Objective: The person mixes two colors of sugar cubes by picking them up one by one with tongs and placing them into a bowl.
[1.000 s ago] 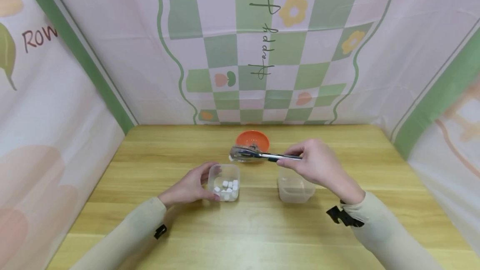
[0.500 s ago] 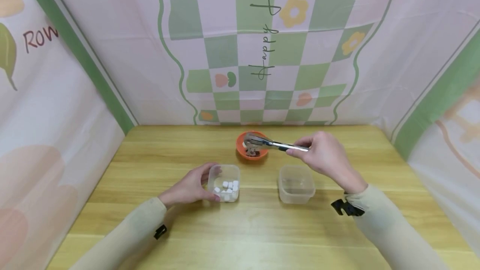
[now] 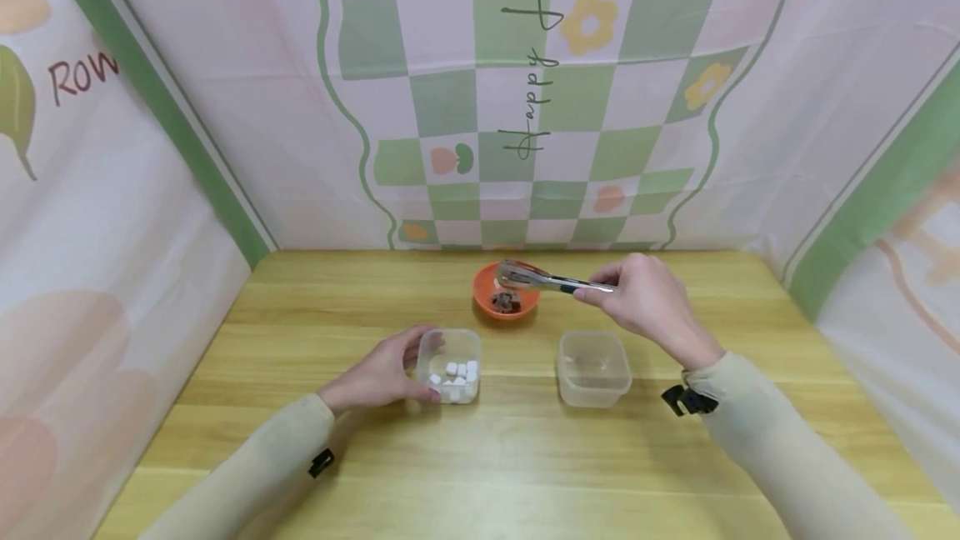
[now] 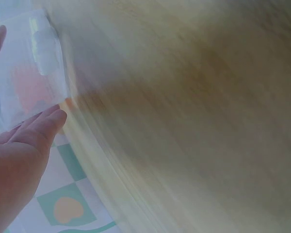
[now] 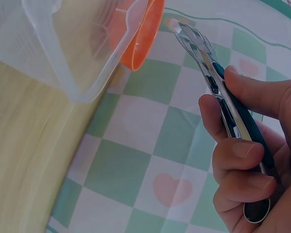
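In the head view my left hand (image 3: 382,369) holds a clear plastic container (image 3: 448,344) from its left side, thumb at the front and fingers behind. Several small white cubes (image 3: 461,370) lie inside it. My right hand (image 3: 645,298) grips metal tongs (image 3: 555,281) by the handles. Their head hangs over an orange bowl (image 3: 483,309), which holds dark brown chunks (image 3: 506,301). At the tips of the tongs a small white piece (image 5: 174,25) shows in the right wrist view. Fingers and thumb wrap the dark handles there.
A second clear plastic container (image 3: 594,394) stands on the wooden table (image 3: 495,473), right of the first and below my right hand. Patterned cloth (image 3: 502,107) hangs behind the table's far edge and at both sides.
The tongs have moved from in front of the orange bowl to over it, my right hand rising away with them. My left hand and its container have stayed in place.
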{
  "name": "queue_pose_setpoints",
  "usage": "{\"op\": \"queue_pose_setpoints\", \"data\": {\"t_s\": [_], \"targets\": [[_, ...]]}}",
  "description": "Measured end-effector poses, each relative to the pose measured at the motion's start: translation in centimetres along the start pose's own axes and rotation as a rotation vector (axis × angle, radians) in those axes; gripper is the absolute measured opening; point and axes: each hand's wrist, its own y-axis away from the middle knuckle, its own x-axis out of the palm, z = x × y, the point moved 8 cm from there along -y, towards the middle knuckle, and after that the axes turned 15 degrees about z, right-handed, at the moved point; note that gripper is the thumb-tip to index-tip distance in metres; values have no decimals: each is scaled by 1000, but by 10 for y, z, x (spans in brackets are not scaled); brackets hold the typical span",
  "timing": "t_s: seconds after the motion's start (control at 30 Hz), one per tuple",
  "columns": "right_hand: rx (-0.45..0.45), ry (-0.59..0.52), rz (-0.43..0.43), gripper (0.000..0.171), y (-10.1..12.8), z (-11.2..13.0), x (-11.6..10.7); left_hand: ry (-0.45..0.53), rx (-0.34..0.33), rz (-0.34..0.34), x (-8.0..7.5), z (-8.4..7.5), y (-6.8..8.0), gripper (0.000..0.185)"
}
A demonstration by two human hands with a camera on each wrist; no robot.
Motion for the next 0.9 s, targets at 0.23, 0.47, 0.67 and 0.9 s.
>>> {"op": "queue_pose_setpoints", "data": {"t_s": [0.23, 0.47, 0.67, 0.9], "targets": [[5, 40, 1, 25, -6, 2, 1, 4, -1, 0, -1, 0, 0, 102], [11, 59, 22, 24, -10, 3, 6, 10, -3, 1, 0, 0, 0, 101], [6, 72, 33, 23, -14, 3, 8, 3, -3, 0, 0, 0, -1, 101], [18, 71, 43, 23, -17, 3, 9, 2, -3, 2, -1, 0, 0, 100]]}}
